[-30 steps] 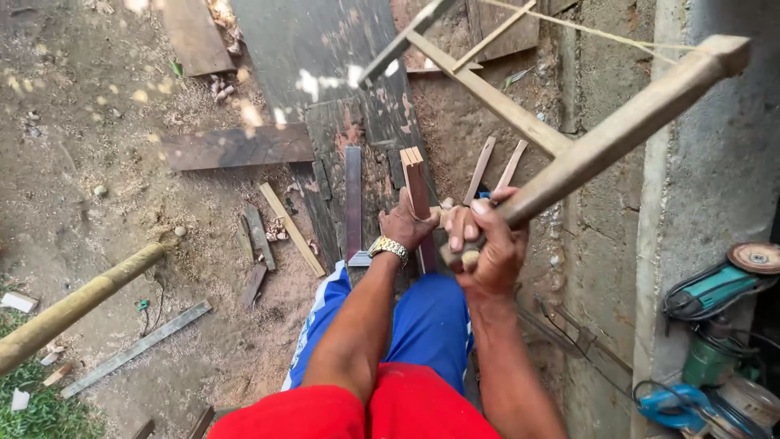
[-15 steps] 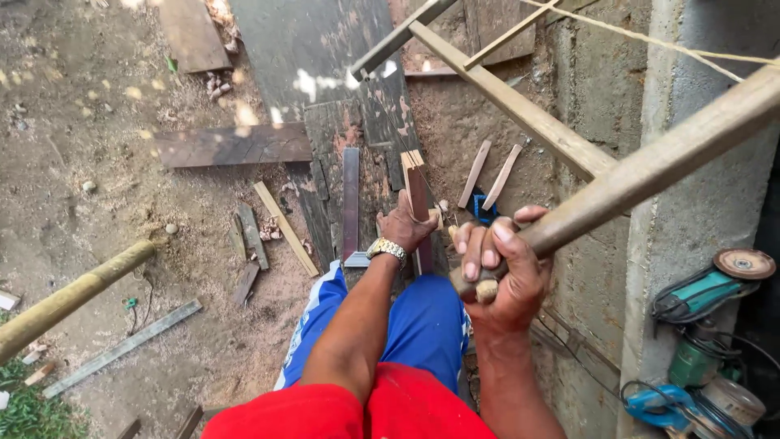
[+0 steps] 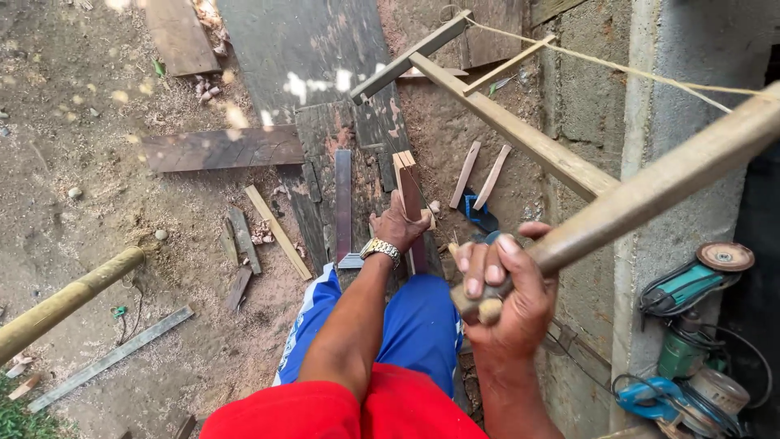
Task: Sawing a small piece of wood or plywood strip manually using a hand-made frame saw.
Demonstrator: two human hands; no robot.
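Left hand (image 3: 396, 228) as before: fingers wrapped round the upright reddish wood block (image 3: 409, 185), standing on the dark plank (image 3: 325, 130). Right hand (image 3: 502, 293) has drawn back from it, fist closed on the long pale handle (image 3: 650, 195) (head out of view).

Soft, even daylight, bright without harsh shadow. Well beyond the fingers (image 3: 487, 272), dappled sun patches glare white on the dark plank (image 3: 309, 57) and speckle the dirt ground (image 3: 97, 187). Right of the fingers the doorway falls into deep shadow. The wooden handle (image 3: 650, 199) near the lens looks slightly soft; straight edges bow towards the frame edges
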